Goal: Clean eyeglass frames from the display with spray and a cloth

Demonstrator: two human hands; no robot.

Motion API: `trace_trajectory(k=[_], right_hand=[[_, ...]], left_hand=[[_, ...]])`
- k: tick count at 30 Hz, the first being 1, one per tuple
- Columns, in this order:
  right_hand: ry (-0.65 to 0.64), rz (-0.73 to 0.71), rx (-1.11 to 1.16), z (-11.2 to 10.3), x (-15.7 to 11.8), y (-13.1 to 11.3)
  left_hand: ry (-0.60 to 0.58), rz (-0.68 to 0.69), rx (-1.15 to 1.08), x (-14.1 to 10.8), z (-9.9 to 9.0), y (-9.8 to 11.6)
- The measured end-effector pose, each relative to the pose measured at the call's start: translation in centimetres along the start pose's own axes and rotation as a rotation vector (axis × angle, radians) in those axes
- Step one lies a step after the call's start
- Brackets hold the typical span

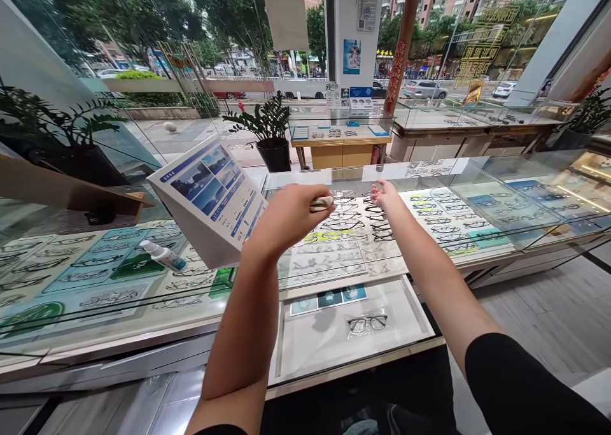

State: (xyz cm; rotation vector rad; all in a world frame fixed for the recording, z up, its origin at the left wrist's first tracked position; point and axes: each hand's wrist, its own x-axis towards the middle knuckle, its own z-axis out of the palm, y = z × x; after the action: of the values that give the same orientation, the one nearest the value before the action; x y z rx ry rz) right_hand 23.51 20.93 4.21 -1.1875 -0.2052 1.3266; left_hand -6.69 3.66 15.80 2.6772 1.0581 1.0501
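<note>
My left hand [294, 215] is closed around a crumpled pale cloth [321, 203], above the glass top of a display counter [353, 175]. Further right, my right hand [386, 194] reaches over the same glass with its fingers apart and slightly curled, holding nothing that I can see. Beneath the glass between my arms lie rows of eyeglasses [344, 218]. Nearer to me an open drawer [305, 352] holds a pair of dark-framed glasses in a clear bag [366, 324] and a blue printed strip [329, 299].
A tilted printed sign [210, 193] stands left of my left arm, with a white spray bottle [163, 255] beside it. More glass cases extend left and right. Beyond the counter are a potted plant [271, 132] and a smaller display case [334, 143].
</note>
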Motion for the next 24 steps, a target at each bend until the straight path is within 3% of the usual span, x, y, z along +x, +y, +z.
trace_trajectory(k=[3,6,10,12,14,18,24], right_hand=[[-0.007,-0.041,0.004,0.1,-1.5,-0.9],[-0.043,-0.120,0.000,0.2,-4.1,-2.3],[-0.174,-0.265,-0.003,-0.3,-9.1,-3.5],[-0.306,-0.387,-0.044,-1.0,-12.0,-3.4],[-0.416,-0.491,-0.100,-2.1,-14.9,-3.0],[-0.514,-0.597,-0.211,-4.3,-19.5,-2.0],[-0.585,-0.569,-0.337,-6.0,-20.4,0.0]], left_hand=[[-0.068,-0.012,0.089,0.7,2.0,-0.8],[-0.251,-0.156,0.198,1.5,4.2,-1.0],[-0.538,-0.338,0.327,2.4,7.6,-1.2],[-0.613,-0.365,0.343,2.7,9.2,-1.5],[-0.653,-0.375,0.343,2.9,10.6,-2.1],[-0.704,-0.389,0.329,3.3,12.6,-3.1],[-0.674,-0.358,0.285,3.5,13.9,-4.1]])
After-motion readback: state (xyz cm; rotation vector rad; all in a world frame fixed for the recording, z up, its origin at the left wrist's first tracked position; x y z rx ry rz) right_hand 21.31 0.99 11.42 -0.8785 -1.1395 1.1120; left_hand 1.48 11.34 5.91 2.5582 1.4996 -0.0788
